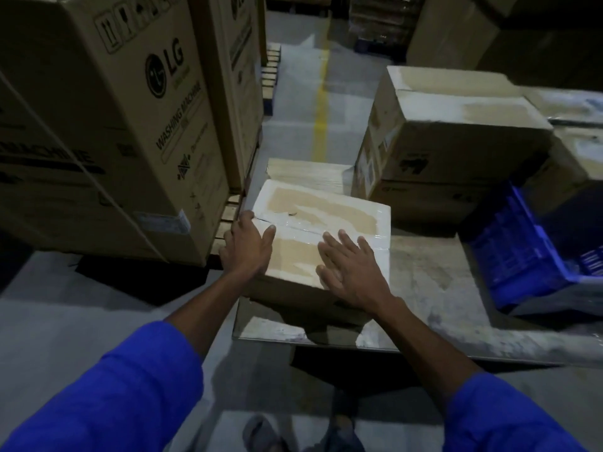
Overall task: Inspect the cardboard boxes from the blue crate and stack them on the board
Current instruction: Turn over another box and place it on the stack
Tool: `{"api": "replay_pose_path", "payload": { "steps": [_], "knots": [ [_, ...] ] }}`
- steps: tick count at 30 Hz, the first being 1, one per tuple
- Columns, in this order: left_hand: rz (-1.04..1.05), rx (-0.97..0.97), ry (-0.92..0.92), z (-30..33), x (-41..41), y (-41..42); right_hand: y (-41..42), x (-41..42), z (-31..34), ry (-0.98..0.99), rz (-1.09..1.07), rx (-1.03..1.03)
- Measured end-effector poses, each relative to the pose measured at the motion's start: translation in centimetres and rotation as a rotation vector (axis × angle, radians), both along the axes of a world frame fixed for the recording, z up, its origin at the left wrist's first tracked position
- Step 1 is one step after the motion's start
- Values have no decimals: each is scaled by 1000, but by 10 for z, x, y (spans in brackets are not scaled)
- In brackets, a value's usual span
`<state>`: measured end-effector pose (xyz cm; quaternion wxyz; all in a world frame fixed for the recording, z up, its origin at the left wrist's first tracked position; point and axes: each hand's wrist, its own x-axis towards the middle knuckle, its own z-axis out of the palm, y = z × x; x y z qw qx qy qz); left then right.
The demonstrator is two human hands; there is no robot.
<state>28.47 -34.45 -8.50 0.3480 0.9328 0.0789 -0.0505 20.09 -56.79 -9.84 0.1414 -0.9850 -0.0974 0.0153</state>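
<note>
A taped cardboard box (321,210) rests on the board (430,278), at its left end. My left hand (249,247) curls over the box's near left corner, thumb on top. My right hand (350,265) lies flat on the lid with fingers spread. Behind this box another wrapped box (306,172) sits lower. A larger stack of cardboard boxes (456,132) stands at the back of the board. The blue crate (522,246) is at the right, tilted, its inside mostly out of sight.
Tall washing machine cartons (114,125) on a wooden pallet (228,216) stand close on the left. A yellow floor line (321,106) runs away down the aisle. More cartons (489,31) fill the far right. My feet (300,432) show below the board's edge.
</note>
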Motion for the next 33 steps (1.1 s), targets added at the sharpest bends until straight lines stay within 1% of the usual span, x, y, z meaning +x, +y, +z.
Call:
{"api": "replay_pose_path", "payload": {
  "steps": [2,4,6,8,10,13,15,16,19,23,27,31,33],
  "knots": [
    [7,-35,22,-5,2,5,-2,-1,0,-17,-18,56],
    [15,-165,106,-7,10,13,0,-3,-1,-92,-101,60],
    [-2,-264,169,-8,17,20,-1,-7,-2,-195,-308,30],
    [-60,-304,187,-5,20,23,-6,-11,-1,-195,-582,66],
    [-111,-333,186,-6,20,24,-14,-12,1,-70,-792,243],
    [-162,-395,230,-8,25,25,-29,-8,-1,122,-909,656],
    [-203,-413,258,-7,31,28,-37,-7,-4,205,-904,839],
    [-207,-418,258,-9,33,30,-41,-7,-6,217,-874,875],
    [-174,-441,247,-15,32,34,-46,-8,-12,188,-788,866],
    [-134,-455,230,-16,26,36,-44,-7,-14,186,-778,840],
    [-160,-484,189,-13,22,34,-46,-12,-7,150,-749,811],
    [-160,-521,77,-13,7,44,-54,-19,4,27,-678,847],
    [-176,-601,46,-8,1,48,-59,-19,12,-61,-638,873]
  ]
}}
